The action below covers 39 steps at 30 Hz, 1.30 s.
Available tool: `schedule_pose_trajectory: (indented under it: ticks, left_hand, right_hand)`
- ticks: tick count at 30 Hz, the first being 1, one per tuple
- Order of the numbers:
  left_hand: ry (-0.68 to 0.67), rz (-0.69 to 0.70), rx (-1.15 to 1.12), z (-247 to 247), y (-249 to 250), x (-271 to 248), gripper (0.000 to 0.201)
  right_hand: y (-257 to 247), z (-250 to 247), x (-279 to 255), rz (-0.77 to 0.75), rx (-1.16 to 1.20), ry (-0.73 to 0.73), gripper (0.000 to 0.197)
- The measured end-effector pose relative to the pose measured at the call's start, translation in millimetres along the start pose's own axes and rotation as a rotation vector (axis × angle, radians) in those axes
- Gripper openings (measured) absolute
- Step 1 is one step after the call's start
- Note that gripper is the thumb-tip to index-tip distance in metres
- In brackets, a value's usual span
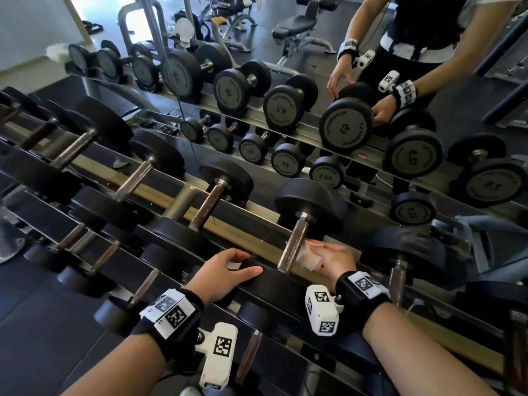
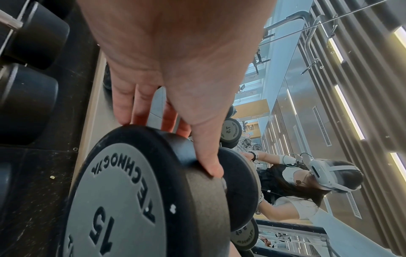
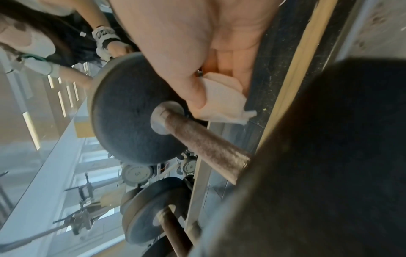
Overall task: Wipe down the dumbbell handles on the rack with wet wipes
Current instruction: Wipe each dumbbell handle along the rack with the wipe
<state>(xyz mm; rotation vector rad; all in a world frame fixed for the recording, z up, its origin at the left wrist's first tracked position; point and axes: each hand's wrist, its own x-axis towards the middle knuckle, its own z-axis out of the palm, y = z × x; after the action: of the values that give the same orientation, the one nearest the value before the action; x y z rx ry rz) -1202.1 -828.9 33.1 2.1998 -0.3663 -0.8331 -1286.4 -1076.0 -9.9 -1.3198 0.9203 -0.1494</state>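
Likely too heavy to shift: left hand (image 1: 225, 268) fingers spread steadying black rubber dumbbell head (image 2: 136, 196); right hand (image 1: 337, 260) pinches soft white wet wipe (image 1: 310, 257) beside knurled steel handle (image 1: 294, 244).

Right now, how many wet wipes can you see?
1: a wet wipe bunched in the right hand, beside the dumbbell handle on the rack's top tier. Others may be out of view.

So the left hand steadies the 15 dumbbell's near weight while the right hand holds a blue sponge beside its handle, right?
Not quite: the right hand holds a white wet wipe, not a blue sponge, as the right wrist view shows. The left hand does rest on the dumbbell's near weight, beside the handle.
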Motion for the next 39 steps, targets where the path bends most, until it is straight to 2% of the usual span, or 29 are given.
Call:
schedule_pose_trajectory:
  ticks: [8,11,15,19,22,24,28,32,36,39]
  left_hand:
    - [0.001,0.03,-0.001,0,1,-3,0.048]
    - [-0.003,0.029,0.0,0,2,-4,0.05]
    - [-0.001,0.023,-0.01,0,3,-5,0.05]
    - [-0.017,0.007,-0.012,-1,5,-4,0.05]
    - [-0.022,-0.004,-0.018,-1,5,-4,0.05]
    - [-0.021,-0.005,-0.02,-1,5,-4,0.051]
    - [-0.016,-0.01,-0.029,-1,3,-3,0.053]
    - [-0.02,-0.02,-0.043,-1,5,-3,0.054]
    - [-0.021,-0.023,-0.072,-1,6,-4,0.049]
    - [-0.02,-0.011,-0.071,0,4,-5,0.048]
  right_hand:
    - [-1,9,3,-0.165,-0.224,-0.034,0.015]
    - [4,10,-1,-0.231,-0.323,-0.002,0.008]
    - [13,13,-21,-0.279,-0.271,-0.017,0.017]
    - [13,0,-32,-0.164,-0.173,-0.121,0.013]
    - [3,-9,-18,-0.136,-0.112,0.025,0.011]
    - [-4,-4,-10,-0.141,-0.057,0.066,0.013]
    - [0,14,-11,-0.157,-0.03,0.002,0.013]
    - [20,9,-29,-0.193,-0.168,-0.102,0.012]
    - [18,-9,-34,-0.071,-0.161,-0.243,0.013]
    - [8,-19,-23,-0.023,-0.047,-0.09,0.004]
